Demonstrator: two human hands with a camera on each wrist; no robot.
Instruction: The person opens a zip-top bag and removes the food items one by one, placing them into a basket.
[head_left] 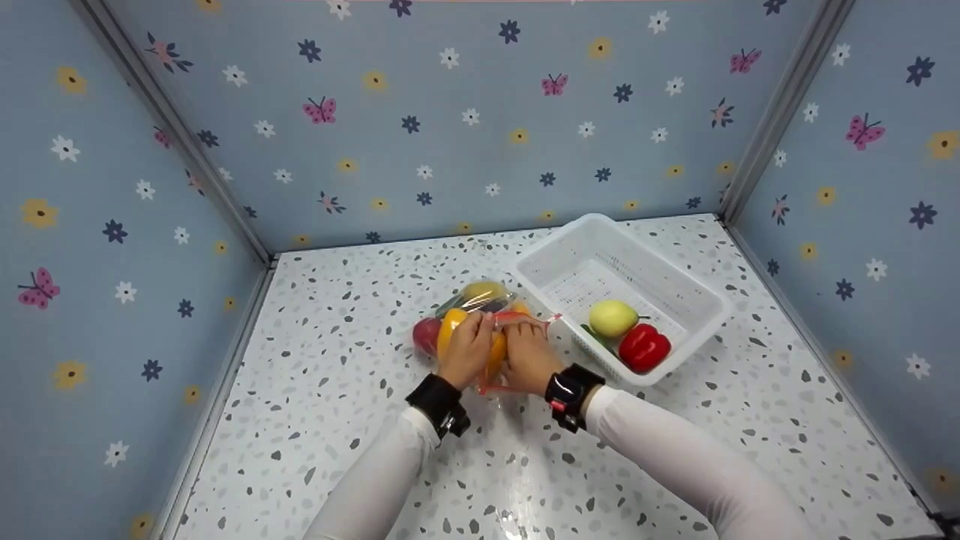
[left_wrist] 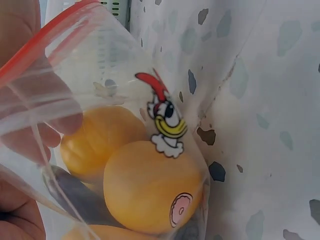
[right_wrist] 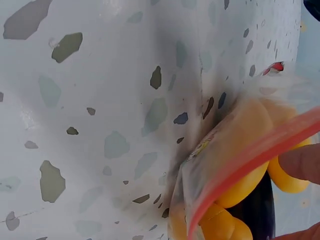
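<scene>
A clear zip bag (left_wrist: 115,55) with a red seal strip stands between the hands, its mouth spread. Inside it are rounded yellow-orange pieces of produce (left_wrist: 150,185) and a dark purple eggplant (left_wrist: 80,195). My left hand (head_left: 466,349) pinches the bag's edge at the left of the mouth. On the other side, my right hand (head_left: 529,356) reaches into the mouth, its extended fingers showing through the plastic against the produce. A yellow piece (head_left: 485,291) under shiny plastic and a dark red round piece (head_left: 426,335) lie just beyond and left of the left hand.
To the right stands a white plastic basket (head_left: 660,270). A yellow-green pear (head_left: 613,319), a red bell pepper (head_left: 645,348) and a partly hidden green piece lie in its near end. Flower-patterned walls (head_left: 450,120) enclose the speckled table (head_left: 322,390).
</scene>
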